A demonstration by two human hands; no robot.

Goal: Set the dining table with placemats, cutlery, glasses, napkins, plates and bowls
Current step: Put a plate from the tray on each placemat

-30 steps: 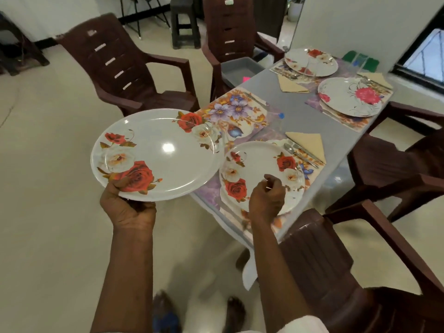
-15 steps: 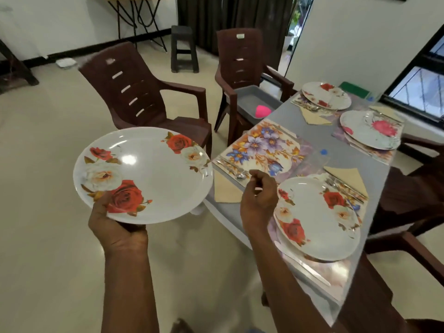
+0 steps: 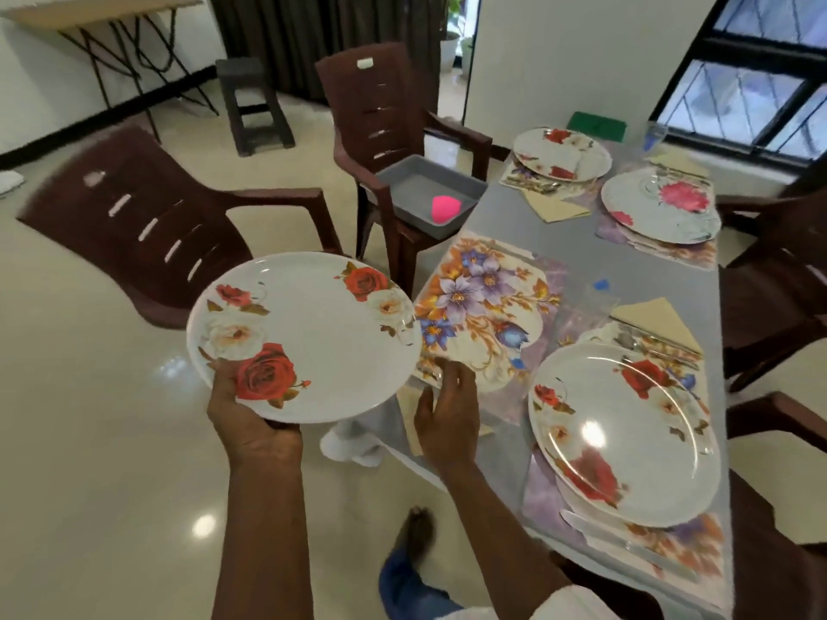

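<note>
My left hand (image 3: 250, 418) grips a white plate with red roses (image 3: 304, 335) by its near rim, held level over the floor left of the grey table (image 3: 528, 226). My right hand (image 3: 447, 409) hovers with relaxed, spread fingers at the near left edge of a bare floral placemat (image 3: 488, 306), holding nothing. A second rose plate (image 3: 622, 440) lies on the near right placemat with a folded beige napkin (image 3: 658, 322) beyond it. Two more plates (image 3: 561, 154) (image 3: 660, 210) lie on mats at the far end.
Brown plastic chairs (image 3: 147, 226) (image 3: 380, 114) stand along the table's left side; the farther one carries a grey tray (image 3: 425, 194) with a pink object. More chairs (image 3: 774, 284) line the right side. A glass (image 3: 654, 135) stands at the far right corner.
The view has shifted left toward the bare floral placemat. My left hand carried the plate closer to that mat. My right hand's fingers opened from a loose curl and lowered to the mat's edge.
</note>
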